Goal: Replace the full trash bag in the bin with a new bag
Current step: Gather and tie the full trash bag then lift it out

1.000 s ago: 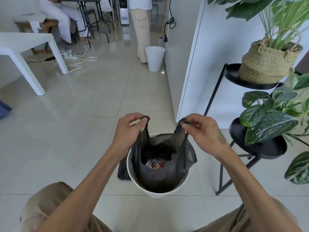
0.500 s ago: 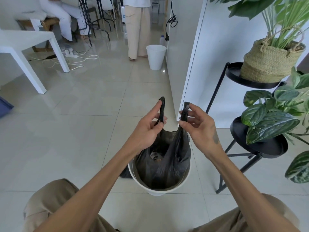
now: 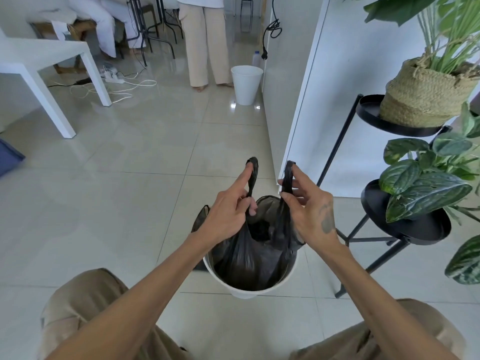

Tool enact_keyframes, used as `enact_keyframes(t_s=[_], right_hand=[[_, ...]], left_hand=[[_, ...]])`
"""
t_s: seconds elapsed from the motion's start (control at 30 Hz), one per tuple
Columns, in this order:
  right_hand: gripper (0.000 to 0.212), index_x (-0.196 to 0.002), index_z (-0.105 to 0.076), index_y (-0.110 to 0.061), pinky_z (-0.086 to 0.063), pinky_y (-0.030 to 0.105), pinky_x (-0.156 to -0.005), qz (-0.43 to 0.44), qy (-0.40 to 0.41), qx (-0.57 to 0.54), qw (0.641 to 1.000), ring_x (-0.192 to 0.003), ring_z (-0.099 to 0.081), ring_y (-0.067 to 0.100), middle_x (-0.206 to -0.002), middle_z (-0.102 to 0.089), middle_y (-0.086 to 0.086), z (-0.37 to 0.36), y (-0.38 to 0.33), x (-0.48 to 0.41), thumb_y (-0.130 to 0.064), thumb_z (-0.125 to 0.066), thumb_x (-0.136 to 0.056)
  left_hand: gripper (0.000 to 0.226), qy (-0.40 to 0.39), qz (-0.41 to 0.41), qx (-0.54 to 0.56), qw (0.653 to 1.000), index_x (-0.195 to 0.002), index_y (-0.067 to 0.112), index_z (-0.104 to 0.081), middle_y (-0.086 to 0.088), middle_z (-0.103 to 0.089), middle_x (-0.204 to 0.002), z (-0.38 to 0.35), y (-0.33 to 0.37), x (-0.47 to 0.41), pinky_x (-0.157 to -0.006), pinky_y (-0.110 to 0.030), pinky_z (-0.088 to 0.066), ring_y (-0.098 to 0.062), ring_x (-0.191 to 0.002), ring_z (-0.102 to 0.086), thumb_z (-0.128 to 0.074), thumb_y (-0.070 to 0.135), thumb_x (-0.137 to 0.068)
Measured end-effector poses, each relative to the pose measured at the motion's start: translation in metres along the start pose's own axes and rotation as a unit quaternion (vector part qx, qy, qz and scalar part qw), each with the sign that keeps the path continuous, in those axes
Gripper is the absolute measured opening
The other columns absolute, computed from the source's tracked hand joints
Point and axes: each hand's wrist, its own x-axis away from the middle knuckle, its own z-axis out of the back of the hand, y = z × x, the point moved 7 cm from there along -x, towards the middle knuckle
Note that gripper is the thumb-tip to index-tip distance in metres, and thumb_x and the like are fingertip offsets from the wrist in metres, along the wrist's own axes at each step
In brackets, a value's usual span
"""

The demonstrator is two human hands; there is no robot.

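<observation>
A white round bin (image 3: 287, 280) stands on the tiled floor in front of my knees. A full black trash bag (image 3: 249, 255) sits inside it, its top gathered and pulled up. My left hand (image 3: 226, 211) pinches the bag's left handle loop, which sticks up past my fingers. My right hand (image 3: 309, 211) pinches the right handle loop. The two hands are close together above the bin. A flat piece of dark plastic (image 3: 201, 219) shows behind the bin's left side, mostly hidden by my left hand.
A black plant stand (image 3: 405, 229) with leafy pots is close on the right. A white wall panel (image 3: 324, 87) rises behind the bin. Further back stand a second white bin (image 3: 246, 84), a standing person (image 3: 205, 40), a white table (image 3: 52, 63) and floor cables (image 3: 117, 84).
My hands rose and came together, drawing the bag's two handles up and closing its mouth. The trash inside is now hidden. The person at the back stepped closer to the far bin.
</observation>
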Motion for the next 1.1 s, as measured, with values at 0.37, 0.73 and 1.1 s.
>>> enact_keyframes(t_s=[0.37,0.73,1.1], right_hand=[[0.025,-0.108,-0.07,-0.017,-0.057,0.02,-0.084,-0.008,-0.064,-0.013,0.998,-0.088,-0.074,0.005,-0.095,-0.078,-0.009,-0.004,0.008,0.019,-0.006,-0.075,-0.085],[0.007,-0.094,-0.067,-0.004,-0.044,0.05,-0.102,0.349,-0.105,0.242,0.899,-0.12,-0.057,0.033,-0.124,-0.064,0.014,-0.015,-0.024,0.004,-0.007,-0.065,-0.088],[0.024,-0.09,-0.054,-0.009,-0.044,0.029,-0.052,0.028,-0.024,0.029,0.999,-0.056,-0.055,0.014,-0.064,-0.059,-0.001,-0.009,0.024,0.01,-0.03,-0.054,-0.1]], left_hand=[[0.026,-0.026,0.044,0.007,0.999,-0.118,0.021,-0.05,0.005,-0.072,-0.079,-0.009,-0.012,-0.001,-0.067,-0.028,-0.043,-0.001,-0.06,-0.056,-0.053,0.005,-0.098],[0.08,-0.12,0.008,-0.006,0.993,-0.16,0.028,-0.014,0.006,-0.078,-0.084,-0.021,0.007,-0.006,-0.094,-0.036,-0.054,-0.016,-0.089,-0.072,-0.058,0.005,-0.097],[0.036,-0.048,-0.086,-0.151,0.984,-0.089,0.022,-0.079,0.002,-0.068,-0.084,-0.026,-0.002,0.019,-0.089,-0.049,-0.047,-0.023,-0.085,-0.062,-0.051,-0.001,-0.086]])
